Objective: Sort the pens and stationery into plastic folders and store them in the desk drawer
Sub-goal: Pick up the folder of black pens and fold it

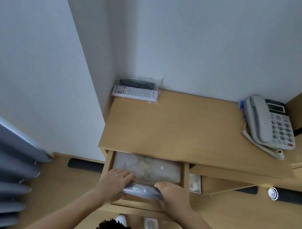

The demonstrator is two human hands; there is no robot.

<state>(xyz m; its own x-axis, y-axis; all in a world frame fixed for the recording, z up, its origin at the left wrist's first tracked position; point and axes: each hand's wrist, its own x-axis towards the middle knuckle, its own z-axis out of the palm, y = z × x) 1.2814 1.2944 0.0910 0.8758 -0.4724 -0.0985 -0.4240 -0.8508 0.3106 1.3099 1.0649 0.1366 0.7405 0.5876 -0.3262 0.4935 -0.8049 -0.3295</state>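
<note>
Both hands — left hand, right hand — grip the limp, slippery plastic folder by its ends, at the drawer's six-o'clock edge.

Both hands reach into the open drawer, the left hand and the right hand side by side, each gripping one end of a plastic folder held between them at the drawer's near end. Just beyond the hands, another folder lies flat inside the drawer. Above and beyond the drawer spreads the tabletop. Far ahead of the left hand, at the tabletop's back left corner, lie remote controls in a bag. Far ahead and to the right of the right hand, a telephone sits at the back right corner.
</note>
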